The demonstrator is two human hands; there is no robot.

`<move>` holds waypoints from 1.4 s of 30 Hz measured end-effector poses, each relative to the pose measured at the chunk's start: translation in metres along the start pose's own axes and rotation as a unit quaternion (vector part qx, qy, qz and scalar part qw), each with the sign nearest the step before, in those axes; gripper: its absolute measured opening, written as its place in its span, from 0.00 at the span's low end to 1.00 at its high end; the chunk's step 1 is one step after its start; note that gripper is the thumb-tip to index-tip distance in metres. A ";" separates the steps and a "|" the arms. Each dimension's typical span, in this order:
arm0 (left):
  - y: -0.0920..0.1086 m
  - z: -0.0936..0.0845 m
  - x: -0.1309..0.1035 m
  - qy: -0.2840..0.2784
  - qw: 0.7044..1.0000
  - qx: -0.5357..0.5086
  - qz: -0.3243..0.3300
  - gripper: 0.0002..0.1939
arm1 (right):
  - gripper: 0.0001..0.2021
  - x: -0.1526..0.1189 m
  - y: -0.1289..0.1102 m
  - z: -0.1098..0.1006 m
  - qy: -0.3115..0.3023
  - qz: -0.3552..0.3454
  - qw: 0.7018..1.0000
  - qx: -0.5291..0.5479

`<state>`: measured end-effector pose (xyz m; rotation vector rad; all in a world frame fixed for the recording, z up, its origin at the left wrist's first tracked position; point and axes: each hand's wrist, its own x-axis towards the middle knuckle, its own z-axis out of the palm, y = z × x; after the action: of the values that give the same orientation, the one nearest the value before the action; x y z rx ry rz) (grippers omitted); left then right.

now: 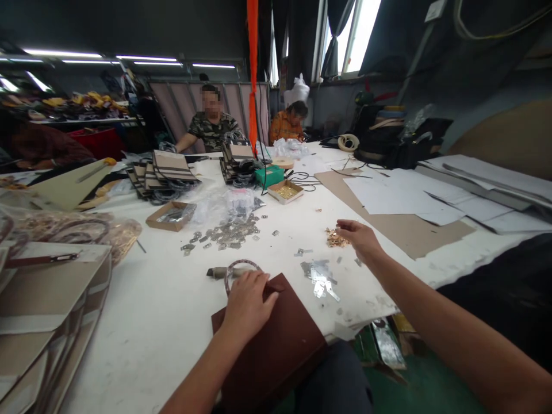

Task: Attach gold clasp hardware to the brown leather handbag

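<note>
My left hand [248,302] grips the upper edge of a dark brown bag [288,328], its fingers over the edge and its thumb on the front face. The bag leans over the table's front edge towards my lap, and a thin looped handle [228,276] stands up beyond my fingers. Off to the right, my right hand [357,234] is at a small pile of gold-coloured metal pieces [335,238], with fingers drawn together. Whatever lies between those fingertips is too small to make out. Nearer me is a heap of flat silver metal plates [321,276].
Loose metal plates [233,232] spread across the white table [150,299]. Behind them stand a cardboard tray [166,221], a box of gold pieces [285,191] and a green box [269,174]. Stacked bag panels [38,293] fill the left. Two people sit opposite.
</note>
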<state>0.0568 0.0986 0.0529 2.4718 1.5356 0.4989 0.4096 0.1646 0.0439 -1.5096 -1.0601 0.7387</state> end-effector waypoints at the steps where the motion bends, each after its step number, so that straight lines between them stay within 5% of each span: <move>1: -0.009 0.000 -0.001 -0.012 1.000 0.024 -0.007 0.17 | 0.24 0.015 0.004 -0.007 0.024 0.001 1.000 -0.016; 5: -0.033 -0.001 -0.001 -0.064 0.996 0.063 -0.009 0.14 | 0.22 0.068 0.011 -0.019 0.044 -0.015 0.995 -0.088; 8: -0.035 0.000 0.001 -0.087 0.994 0.058 0.000 0.08 | 0.22 0.079 0.008 -0.016 0.028 -0.040 0.985 -0.164; 14: -0.028 0.003 0.009 -0.031 0.998 0.047 0.022 0.05 | 0.08 0.037 0.023 -0.011 -0.080 -0.115 0.939 -0.316; 18: -0.017 -0.009 0.019 -0.069 0.995 -0.057 -0.035 0.07 | 0.04 0.020 0.036 -0.007 -0.110 -0.112 0.919 -0.362; 22: -0.008 -0.017 0.026 -0.097 0.957 -0.245 -0.122 0.13 | 0.04 0.025 0.030 -0.008 -0.094 -0.084 0.929 -0.348; 26: -0.006 -0.008 0.027 -0.146 0.903 -0.382 -0.127 0.18 | 0.12 0.013 0.009 -0.008 -0.086 -0.044 0.951 -0.295; 30: -0.002 0.002 0.030 -0.133 0.927 -0.340 -0.081 0.14 | 0.16 -0.040 0.001 0.007 -0.149 -0.033 0.966 -0.211; 34: 0.003 0.009 0.040 -0.132 0.966 -0.222 0.003 0.10 | 0.13 -0.092 0.014 0.023 -0.248 -0.082 0.943 -0.206; 42: 0.000 0.024 0.060 -0.162 0.972 -0.170 -0.009 0.12 | 0.09 -0.090 0.011 0.011 -0.282 -0.222 0.857 -0.369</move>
<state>0.0904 0.1521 0.0421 2.1486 1.2286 0.3048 0.3663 0.0871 0.0224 -1.5865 -2.2481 0.4545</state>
